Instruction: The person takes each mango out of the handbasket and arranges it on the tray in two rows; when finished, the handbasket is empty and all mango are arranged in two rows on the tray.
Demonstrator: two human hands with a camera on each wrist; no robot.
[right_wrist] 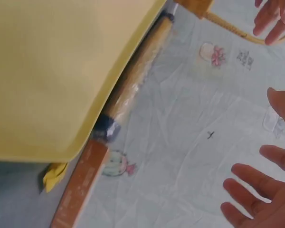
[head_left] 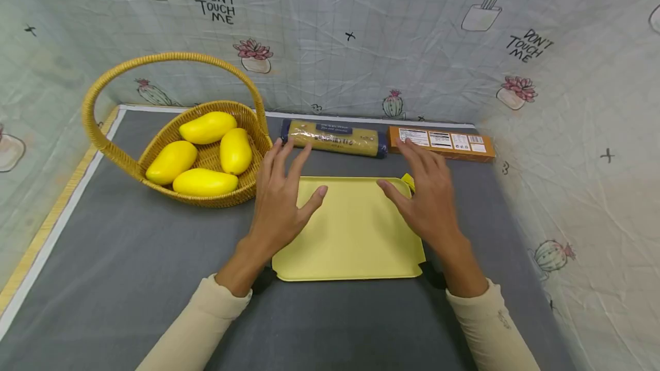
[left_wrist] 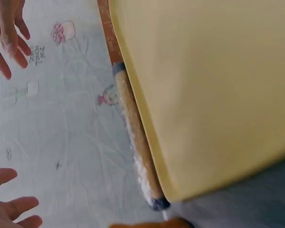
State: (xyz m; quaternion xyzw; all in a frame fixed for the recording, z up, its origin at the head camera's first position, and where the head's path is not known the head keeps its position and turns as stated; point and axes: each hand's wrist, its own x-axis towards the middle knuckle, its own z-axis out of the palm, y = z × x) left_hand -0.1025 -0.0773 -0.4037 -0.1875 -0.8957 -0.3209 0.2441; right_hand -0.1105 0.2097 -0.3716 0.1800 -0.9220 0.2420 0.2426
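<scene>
Both hands hover over a pale yellow tray point(head_left: 356, 233) on the grey table, fingers spread and holding nothing. My left hand point(head_left: 281, 202) is above the tray's left side, near the wicker basket. Over the right side is my right hand point(head_left: 425, 196), its thumb pointing inward. Behind the tray lies a spaghetti packet point(head_left: 335, 137) with dark blue ends. To its right is a long orange-brown box point(head_left: 443, 143) with white labels. A small bright yellow object point(head_left: 408, 181) peeks out at the tray's back right corner, mostly hidden.
A wicker basket point(head_left: 258, 182) with a tall handle stands at the back left, holding several yellow mangoes point(head_left: 208, 127). Printed cloth point(head_left: 319, 44) hangs behind the table and along its sides.
</scene>
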